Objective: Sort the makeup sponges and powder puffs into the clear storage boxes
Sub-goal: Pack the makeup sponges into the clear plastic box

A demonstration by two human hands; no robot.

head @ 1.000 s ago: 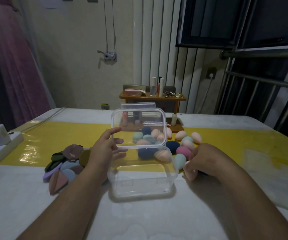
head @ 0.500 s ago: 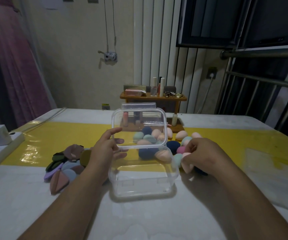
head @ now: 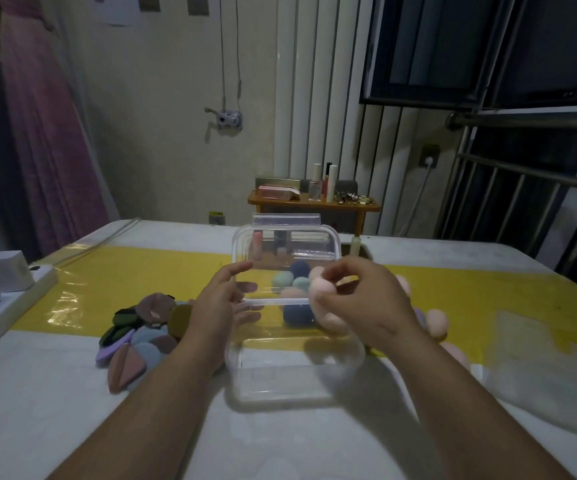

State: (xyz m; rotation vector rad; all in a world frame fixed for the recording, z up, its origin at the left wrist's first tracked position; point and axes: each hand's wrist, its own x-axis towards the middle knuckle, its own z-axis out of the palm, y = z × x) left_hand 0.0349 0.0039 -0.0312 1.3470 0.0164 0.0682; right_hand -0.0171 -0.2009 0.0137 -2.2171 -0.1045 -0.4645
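Two hands work over a clear box [head: 294, 384] at the middle of the table [head: 55, 417]. Its lid [head: 287, 242] stands upright along the box's 12 o'clock edge. The left hand [head: 221, 306] pinches the lid's 9 o'clock edge between thumb and fingers. The right hand [head: 366, 299] hovers above the box's 1 o'clock corner, its fingertips closed round a pink sponge [head: 321, 288] held well above the box floor. More sponges [head: 436, 322] in navy, mint and pink lie heaped on the yellow strip [head: 134, 275] from 12 to 3 o'clock of the box, partly seen through the lid and far wall and partly hidden by the right wrist. A pile of flat puffs [head: 141, 336] in purple, brown, green and blue lies at 9 o'clock, just beside the left wrist. A power strip [head: 6, 303] sits at the table's 9 o'clock edge. A wooden shelf [head: 315, 205] with bottles stands beyond 12 o'clock.
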